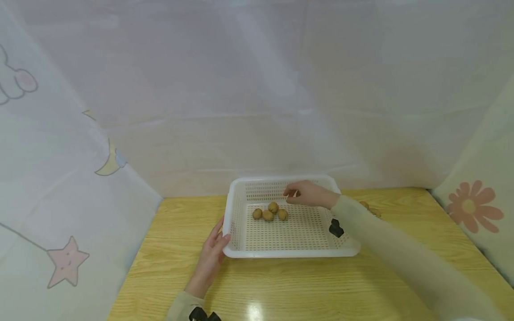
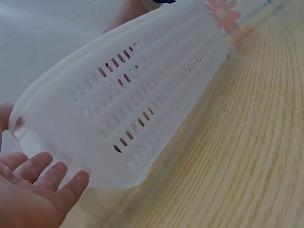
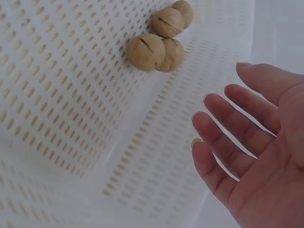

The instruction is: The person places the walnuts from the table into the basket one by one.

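A white perforated plastic basket stands on the wooden table, with several walnuts grouped toward the left of its floor. At the basket's left side, my left hand holds the rim, thumb over the edge and fingers against the outer wall. The left wrist view has those fingertips right at the basket wall. Over the back part of the basket is my right hand, fingers loosely bent and holding nothing. In the right wrist view, walnuts lie apart from its spread fingers.
More walnuts lie on the table right of the basket, partly hidden by the right sleeve. A pale fabric backdrop rises behind the table's back edge, with printed side panels left and right.
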A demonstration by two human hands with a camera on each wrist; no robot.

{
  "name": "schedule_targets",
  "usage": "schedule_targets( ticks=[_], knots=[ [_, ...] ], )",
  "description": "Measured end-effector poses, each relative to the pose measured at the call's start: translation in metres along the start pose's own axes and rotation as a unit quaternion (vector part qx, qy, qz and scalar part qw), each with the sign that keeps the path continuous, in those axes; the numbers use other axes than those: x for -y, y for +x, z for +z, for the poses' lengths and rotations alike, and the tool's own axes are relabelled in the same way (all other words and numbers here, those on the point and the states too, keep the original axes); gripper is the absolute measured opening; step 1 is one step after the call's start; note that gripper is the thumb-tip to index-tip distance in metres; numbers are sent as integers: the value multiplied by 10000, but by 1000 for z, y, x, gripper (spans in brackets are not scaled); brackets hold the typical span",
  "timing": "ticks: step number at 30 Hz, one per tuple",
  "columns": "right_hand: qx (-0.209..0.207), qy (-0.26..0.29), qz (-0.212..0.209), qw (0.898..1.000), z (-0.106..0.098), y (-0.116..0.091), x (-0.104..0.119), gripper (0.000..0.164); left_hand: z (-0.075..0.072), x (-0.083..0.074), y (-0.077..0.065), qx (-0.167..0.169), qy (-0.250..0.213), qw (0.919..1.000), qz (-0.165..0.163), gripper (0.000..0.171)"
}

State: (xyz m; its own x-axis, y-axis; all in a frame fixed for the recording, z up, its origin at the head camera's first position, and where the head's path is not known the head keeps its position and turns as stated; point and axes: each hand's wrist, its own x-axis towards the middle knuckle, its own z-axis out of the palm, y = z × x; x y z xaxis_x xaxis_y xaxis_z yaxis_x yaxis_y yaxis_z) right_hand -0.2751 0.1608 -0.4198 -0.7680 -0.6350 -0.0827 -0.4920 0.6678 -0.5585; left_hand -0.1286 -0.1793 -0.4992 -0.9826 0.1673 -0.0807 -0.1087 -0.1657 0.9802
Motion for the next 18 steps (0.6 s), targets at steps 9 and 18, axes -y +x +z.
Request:
schedule_targets(
  ticks=[9,18],
  knots=[
    [-266,-87,-47,9996,-26,-40,-7,22,0,0,0,4,-20,10000,37,63],
    [-455,116,48,9989,-43,-90,-33,31,1,-1,0,-45,-34,10000,52,64]
  ],
)
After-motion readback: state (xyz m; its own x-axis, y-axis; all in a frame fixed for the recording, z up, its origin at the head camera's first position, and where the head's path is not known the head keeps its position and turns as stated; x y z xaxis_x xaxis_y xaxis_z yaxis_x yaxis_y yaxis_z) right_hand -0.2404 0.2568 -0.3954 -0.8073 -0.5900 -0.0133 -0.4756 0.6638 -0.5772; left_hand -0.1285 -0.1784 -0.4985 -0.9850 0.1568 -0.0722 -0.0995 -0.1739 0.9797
